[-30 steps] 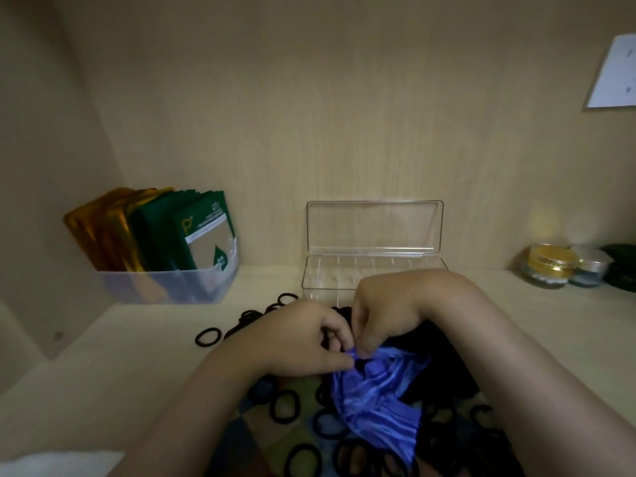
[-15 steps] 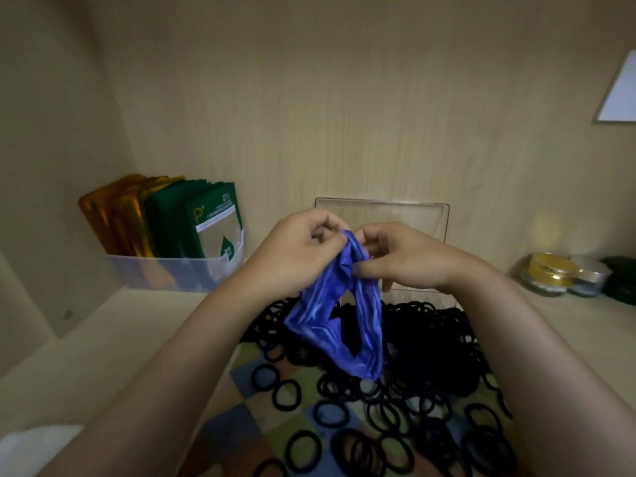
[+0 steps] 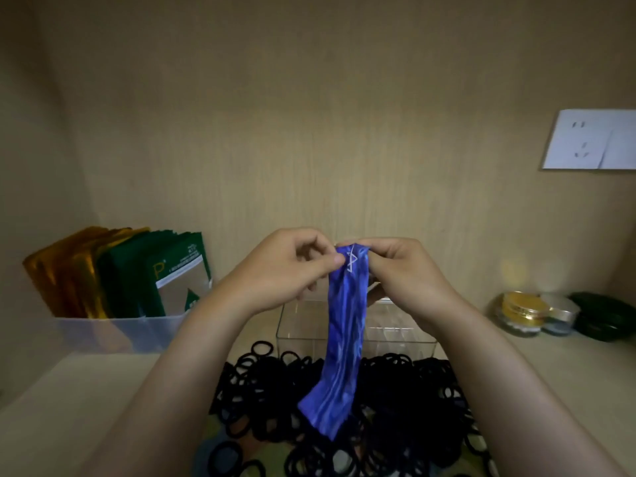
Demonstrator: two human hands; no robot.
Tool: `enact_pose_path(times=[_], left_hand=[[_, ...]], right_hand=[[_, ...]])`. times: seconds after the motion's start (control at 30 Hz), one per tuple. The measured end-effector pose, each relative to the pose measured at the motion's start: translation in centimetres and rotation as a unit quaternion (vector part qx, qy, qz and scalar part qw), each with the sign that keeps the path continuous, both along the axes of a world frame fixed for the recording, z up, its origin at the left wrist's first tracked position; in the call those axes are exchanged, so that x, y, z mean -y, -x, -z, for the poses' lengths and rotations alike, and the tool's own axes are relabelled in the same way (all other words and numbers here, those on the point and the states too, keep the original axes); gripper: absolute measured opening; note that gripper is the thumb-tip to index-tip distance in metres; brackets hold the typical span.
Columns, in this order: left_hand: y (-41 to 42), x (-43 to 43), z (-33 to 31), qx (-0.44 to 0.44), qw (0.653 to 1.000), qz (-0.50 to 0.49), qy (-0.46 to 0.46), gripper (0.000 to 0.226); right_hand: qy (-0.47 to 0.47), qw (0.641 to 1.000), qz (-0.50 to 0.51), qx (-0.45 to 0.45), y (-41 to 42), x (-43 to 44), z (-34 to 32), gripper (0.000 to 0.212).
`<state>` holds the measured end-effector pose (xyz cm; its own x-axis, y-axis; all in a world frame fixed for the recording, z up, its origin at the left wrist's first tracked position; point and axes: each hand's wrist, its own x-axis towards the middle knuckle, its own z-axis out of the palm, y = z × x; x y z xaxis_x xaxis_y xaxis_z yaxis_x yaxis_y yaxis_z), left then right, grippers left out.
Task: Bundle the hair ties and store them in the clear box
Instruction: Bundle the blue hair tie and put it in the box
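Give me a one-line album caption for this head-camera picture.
The left hand and right hand pinch a blue fabric band by its top over black hair ties, clear box behind.

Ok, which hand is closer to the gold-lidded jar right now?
Right. The right hand pinches the top of the blue band, left of the gold-lidded jar; the left hand is farther left, across the band.
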<state>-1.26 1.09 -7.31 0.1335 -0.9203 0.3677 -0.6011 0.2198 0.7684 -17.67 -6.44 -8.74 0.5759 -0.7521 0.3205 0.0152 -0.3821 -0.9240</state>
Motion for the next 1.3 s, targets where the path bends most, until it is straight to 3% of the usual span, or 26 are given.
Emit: enact_pose_path(times=[0.07,0.17,0.33,0.53,0.7,0.8,0.87,1.03,1.13,1.17,1.23,1.3], left_hand=[[-0.2,0.9,0.8,-0.043,0.998,-0.036,0.04,0.011],[0.0,1.5,1.7,-0.124,0.992,0.019,0.003,0.024],[0.3,1.4,1.5,-0.223,0.973,0.052,0.007,0.012],[-0.6,0.9,0.4,-0.138,0.99,0.003,0.031,0.017],[0.1,0.5,-0.4,-0.131,0.988,-0.034,0.073,0.025],[0.1,0.6,-0.5,-0.129,0.984,-0.06,0.106,0.025],[-0.1,0.6,-0.4,-0.162,0.979,-0.067,0.107,0.025],[-0.8,1.1,0.3,-0.301,0.945,-0.094,0.091,0.019],[-1.2,1.2,0.8,-0.443,0.896,0.002,0.007,0.039],[-1.4,1.0,1.1,-0.44,0.896,0.046,-0.047,0.047],[-1.8,0.7,1.8,-0.332,0.93,0.088,-0.133,0.064],[-1.6,0.7,2.3,-0.24,0.954,0.088,-0.158,0.085]], right_hand=[[0.002,1.0,-0.001,0.007,0.2,0.1,-0.1,0.027],[0.007,1.0,-0.009,0.004,0.5,0.1,-0.2,0.03],[-0.02,0.994,0.07,0.077,0.2,0.4,-0.3,0.02],[0.041,0.991,0.105,0.065,0.0,0.7,-0.1,0.009],[-0.061,0.996,-0.036,0.047,-0.6,0.1,0.3,0.045],[-0.019,0.999,-0.046,-0.002,-0.9,-0.2,0.7,0.037],[-0.027,0.999,-0.032,-0.011,-0.9,0.0,1.0,0.028],[-0.086,0.99,-0.108,-0.034,-0.6,-0.2,1.2,0.012],[-0.098,0.993,-0.067,0.001,-1.3,-0.3,1.4,0.02],[-0.1,0.994,-0.034,0.012,-1.4,-0.1,1.4,0.026],[-0.099,0.994,0.036,0.018,-1.6,0.1,1.6,0.04],[-0.094,0.992,0.077,0.017,-1.5,0.4,1.8,0.045]])
